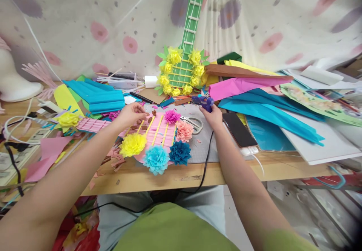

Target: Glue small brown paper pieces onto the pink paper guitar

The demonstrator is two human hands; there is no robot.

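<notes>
A pink paper guitar (154,130) lies on the grey cutting mat (200,149), with yellow strips across its body. Paper flowers ring the body: yellow (133,144), light blue (156,159), dark blue (180,153), salmon (184,131) and magenta (172,116). Over the guitar's upper left edge is my left hand (132,114), its fingertips pinched together beside small brown paper pieces (149,120); whatever they hold is too small to make out. My right hand (212,116) grips the handle of a blue-purple glue gun (204,101) at the mat's back right. Scissors (194,124) rest between the guitar and that hand.
A green paper guitar (189,36) with yellow flowers leans against the curtain. Blue crepe paper (96,95) lies left; magenta (243,86) and more blue sheets lie right, near a phone (240,129). A black cord (207,162) hangs over the table's front edge.
</notes>
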